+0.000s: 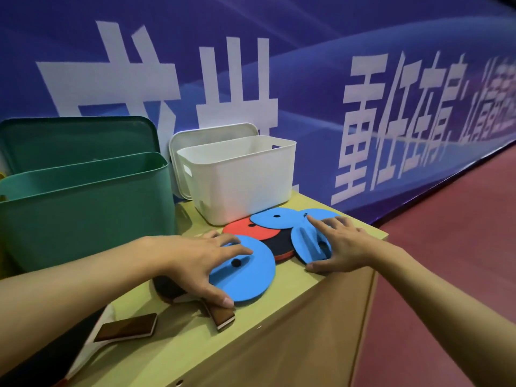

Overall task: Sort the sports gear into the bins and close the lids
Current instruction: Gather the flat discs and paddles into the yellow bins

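Hands first, since there's only the head view: the left hand (201, 258) is spread over a blue disc (245, 270) at the near side of the pile, fingers draped across its top and thumb hooked at the near edge, so it looks like it's gripping that disc. Right hand (339, 244) lies flat-ish over another blue disc (303, 244), index finger stretched out straight toward the far edge, thumb down on the tabletop beside the disc. Fingers are relaxed there, more pressing than grabbing, though the hand hides a good part of the disc so I can't be totally sure.

Between the two hands sit a red disc (248, 229) and a third blue disc (275, 217) overlapping it, with something dark underneath. All of it is on a yellowish wooden table (279, 317).

Behind the pile stands a white bin (240, 177), open, its white lid (190, 135) leaning behind it. Left of that is a green bin (83, 208), also open, green lid (75, 141) propped up at its back. Two paddle handles (125, 328) poke out near the left forearm, the blades mostly hidden.
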